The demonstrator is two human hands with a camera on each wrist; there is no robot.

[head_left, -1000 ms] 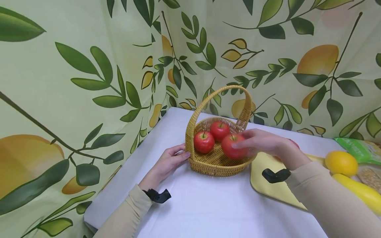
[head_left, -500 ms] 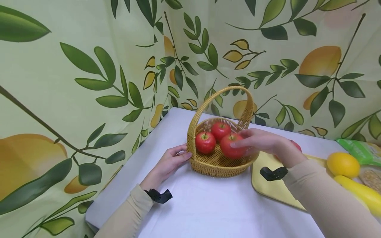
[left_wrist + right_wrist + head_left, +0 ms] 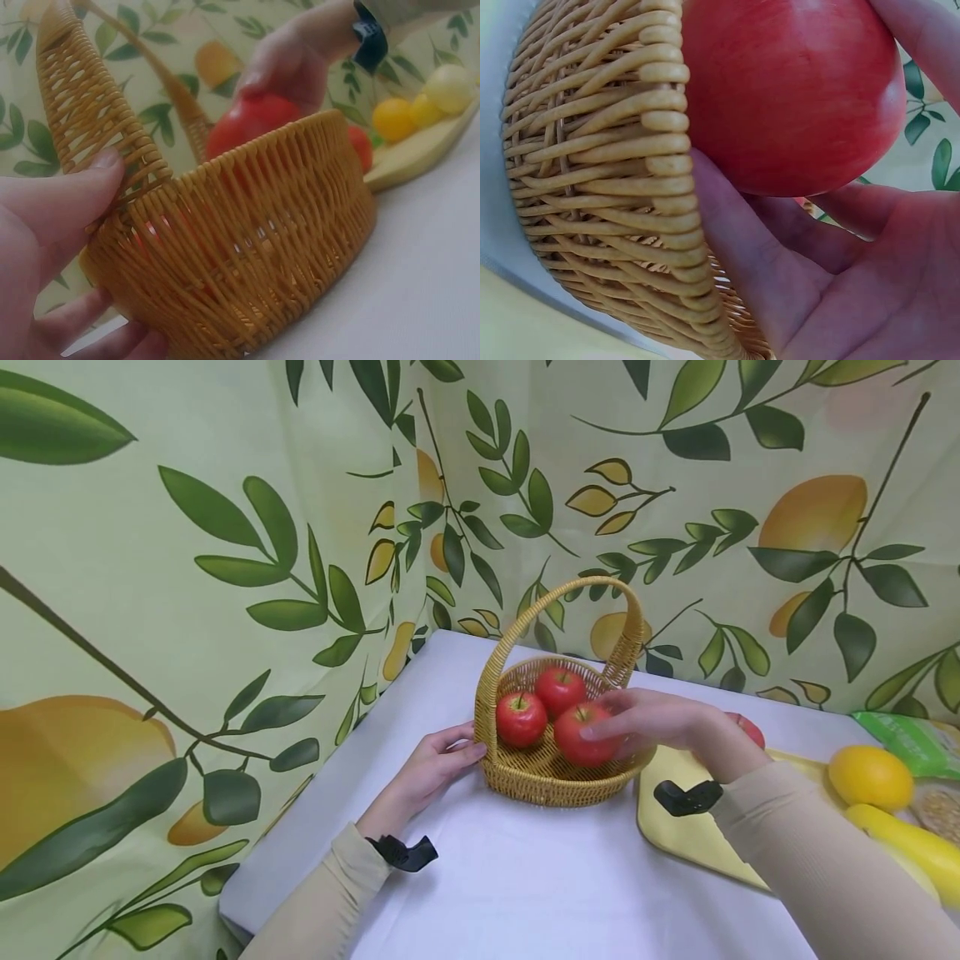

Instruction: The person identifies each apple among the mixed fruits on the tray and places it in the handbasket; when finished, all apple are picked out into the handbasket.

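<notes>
A wicker basket [image 3: 551, 792] with a tall arched handle [image 3: 519, 625] stands on the white table. Two red apples, one nearer [image 3: 521, 719] and one farther back [image 3: 560, 690], lie inside it. At the basket's left side, my left hand [image 3: 441, 770] grips the wicker; in the left wrist view its thumb [image 3: 82, 191] presses the handle's base, with the fingers lower on the outside. My right hand [image 3: 652, 724] holds a third red apple [image 3: 572, 742] over the basket's right part. In the right wrist view, thumb and fingers surround this apple [image 3: 795, 97], close inside the rim.
Right of the basket is a yellow board [image 3: 686, 827], with another red apple [image 3: 747, 727] partly behind my right wrist. Farther right are an orange [image 3: 870, 777], a long yellow item [image 3: 911, 852], a green bag [image 3: 915, 743] and a tan, grainy pack [image 3: 941, 814]. Patterned cloth hangs behind.
The view has shifted slightly, moving the scene a little to the right. My right hand and its apple have moved slightly left relative to the basket. My left hand stays on the basket.
</notes>
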